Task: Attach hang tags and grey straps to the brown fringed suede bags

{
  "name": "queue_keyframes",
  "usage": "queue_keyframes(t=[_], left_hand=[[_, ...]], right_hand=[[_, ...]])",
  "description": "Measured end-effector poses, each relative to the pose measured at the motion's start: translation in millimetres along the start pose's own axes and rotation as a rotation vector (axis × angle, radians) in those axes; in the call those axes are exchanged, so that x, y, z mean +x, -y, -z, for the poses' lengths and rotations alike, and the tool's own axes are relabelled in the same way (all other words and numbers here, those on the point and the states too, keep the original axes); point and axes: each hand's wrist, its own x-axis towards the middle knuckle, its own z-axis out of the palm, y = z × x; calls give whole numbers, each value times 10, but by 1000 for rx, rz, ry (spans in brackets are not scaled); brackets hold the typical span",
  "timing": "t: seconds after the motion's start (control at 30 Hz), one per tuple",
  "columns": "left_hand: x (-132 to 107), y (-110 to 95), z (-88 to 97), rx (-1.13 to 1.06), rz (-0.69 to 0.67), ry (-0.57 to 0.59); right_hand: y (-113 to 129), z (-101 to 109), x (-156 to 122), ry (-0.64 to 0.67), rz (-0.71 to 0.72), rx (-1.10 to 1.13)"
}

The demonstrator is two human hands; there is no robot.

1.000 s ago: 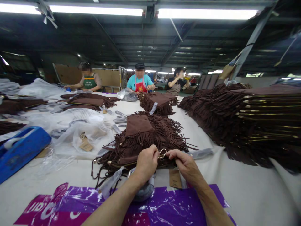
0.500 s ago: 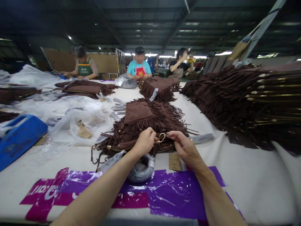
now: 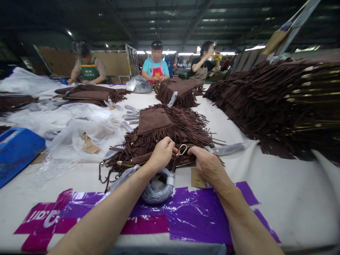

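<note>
A dark brown fringed handbag (image 3: 154, 122) lies in front of me, its zipped edge toward me. My left hand (image 3: 164, 153) is closed in a pinch at the lower end of a gold snap hook (image 3: 182, 149), which stands up above the zipped edge. Just right of the hook, my right hand (image 3: 208, 164) has thumb and finger pressed together; what they grip is hidden. Below my hands sits a coiled strap in clear plastic wrap (image 3: 158, 193). A brown card tag (image 3: 197, 178) hangs beside my right wrist.
Purple and magenta tape (image 3: 198, 219) covers the table's near edge. Plastic bags (image 3: 87, 132) and a blue holder (image 3: 20, 152) lie left. Stacked fringed bags (image 3: 265, 106) rise at right. Another fringed bag (image 3: 179, 90) lies ahead, before several co-workers across the table.
The view has shifted slightly, so the table items sit a little higher and further left. Both hands stay at the gold hook, which has turned a little. The tag shows more of its face.
</note>
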Motion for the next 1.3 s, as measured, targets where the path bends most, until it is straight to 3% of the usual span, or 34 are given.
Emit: queue_keyframes(t=[0.2,0.43,0.67,0.97,1.1,1.3], left_hand=[[19,29,20,97,-161,-63],[88,51,3,70,-157,-51],[91,27,44,33,-87,-31],[59,52,76,217,-186,-71],[-88,-51,132,402,-236,-83],[-242,-149,111,590,-298,-118]], right_hand=[[11,-36,-8,-33,-16,24],[-122,32,157,-10,-110,115],[-240,139,391,128,-7,21],[-110,66,343,200,-36,-298],[-67,53,337,262,51,-317],[-158,-7,270,212,52,-237]])
